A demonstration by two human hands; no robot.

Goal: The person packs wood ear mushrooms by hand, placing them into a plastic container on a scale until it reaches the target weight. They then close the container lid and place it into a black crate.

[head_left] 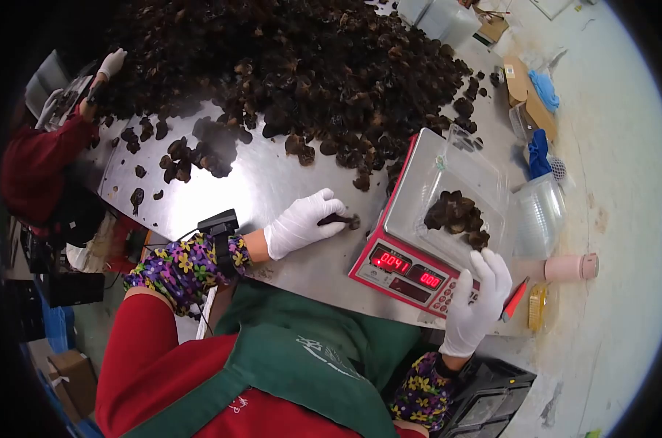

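Observation:
My left hand (pixel 301 225), in a white glove, is closed around a dark wood ear mushroom (pixel 337 219), whose end pokes out past the fingers just above the metal table. To the right stands a red digital scale (pixel 400 274), its display lit with 0.041. On its plate sits a clear plastic container (pixel 455 175), lid side folded back, with a small clump of wood ear mushrooms (pixel 453 213) inside. My right hand (pixel 477 303), also gloved, is at the scale's front right corner, thumb and fingers apart, fingertips by the container's near edge.
A large heap of wood ear mushrooms (pixel 301 73) covers the back of the metal table (pixel 272 171). Another person (pixel 46 164) works at far left. Right of the scale are clear containers (pixel 539 212), a pink bottle (pixel 570 268), a red-handled tool (pixel 515 299) and a yellow brush (pixel 537 306).

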